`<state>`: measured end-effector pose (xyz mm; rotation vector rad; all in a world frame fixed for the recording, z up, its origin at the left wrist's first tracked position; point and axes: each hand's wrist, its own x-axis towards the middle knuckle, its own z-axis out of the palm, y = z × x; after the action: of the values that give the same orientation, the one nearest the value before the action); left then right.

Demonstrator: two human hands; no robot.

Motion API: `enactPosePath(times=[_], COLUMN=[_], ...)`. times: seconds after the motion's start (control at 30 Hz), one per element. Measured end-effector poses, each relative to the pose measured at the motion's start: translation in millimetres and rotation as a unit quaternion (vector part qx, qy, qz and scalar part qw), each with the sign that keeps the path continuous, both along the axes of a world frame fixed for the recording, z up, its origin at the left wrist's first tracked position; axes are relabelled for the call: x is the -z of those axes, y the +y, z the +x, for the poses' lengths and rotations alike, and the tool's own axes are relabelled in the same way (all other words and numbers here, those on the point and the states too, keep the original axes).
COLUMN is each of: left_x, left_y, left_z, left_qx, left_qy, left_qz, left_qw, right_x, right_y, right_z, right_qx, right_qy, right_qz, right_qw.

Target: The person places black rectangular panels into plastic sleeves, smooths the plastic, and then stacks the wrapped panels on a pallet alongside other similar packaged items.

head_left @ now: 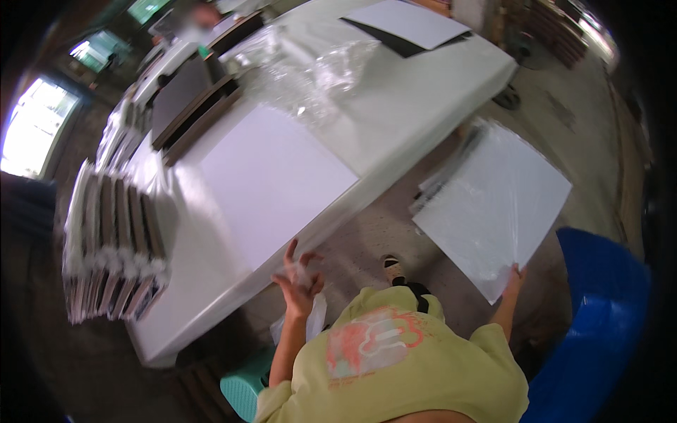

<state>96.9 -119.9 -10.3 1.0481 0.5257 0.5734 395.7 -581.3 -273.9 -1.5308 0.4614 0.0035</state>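
My right hand [516, 276] grips the near edge of a white board in clear plastic wrap [497, 201], out to the right of the table. The board lies slanted, with loose film bunched along its far left side; what bears its far end is hidden. By the table's front edge, my left hand [299, 283] is raised with its fingers spread. A faint, see-through patch shows about its palm, too blurred to name. Just beyond that hand, a large white sheet [278, 183] lies flat on the white-covered table [187, 261].
Crumpled clear film [317, 77] lies farther back. Bundled wrapped panels [116, 240] stack at the table's left end, beside dark frame-like pieces [197, 116]. Another white sheet [409, 22] lies on a black one at the far end. A green stool [247, 384] and blue sheeting [599, 317] flank me.
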Motion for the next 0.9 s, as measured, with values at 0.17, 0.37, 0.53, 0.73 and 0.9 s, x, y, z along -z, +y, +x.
enactPosePath(times=[0.17,0.37,0.53,0.73,0.9], left_x=[-43.5,-54.6,-49.7,-29.9,-19.2], left_y=[22.4,28.0,18.0,10.5,2.3], left_z=[32.1,29.9,14.3,-15.7,-37.1], left_qx=[-0.012,-0.020,0.091,0.209,-0.184], left_qy=[-0.042,-0.099,0.013,0.021,0.141], left_qz=[-0.113,-0.126,-0.067,-0.018,0.393], left_qw=[0.993,0.987,0.994,0.978,0.890], right_x=[38.2,15.1,-238.4,-319.9,-299.3], right_y=[-15.9,110.5,371.7,423.8,430.9], right_z=[38.4,70.8,-87.7,-175.4,-196.3], right_qx=[-0.042,-0.153,-0.543,-0.759,-0.650], right_qy=[0.077,-0.139,-0.185,-0.179,-0.171], right_qz=[-0.289,-0.258,0.168,0.164,0.201], right_qw=[0.953,0.944,0.801,0.604,0.713])
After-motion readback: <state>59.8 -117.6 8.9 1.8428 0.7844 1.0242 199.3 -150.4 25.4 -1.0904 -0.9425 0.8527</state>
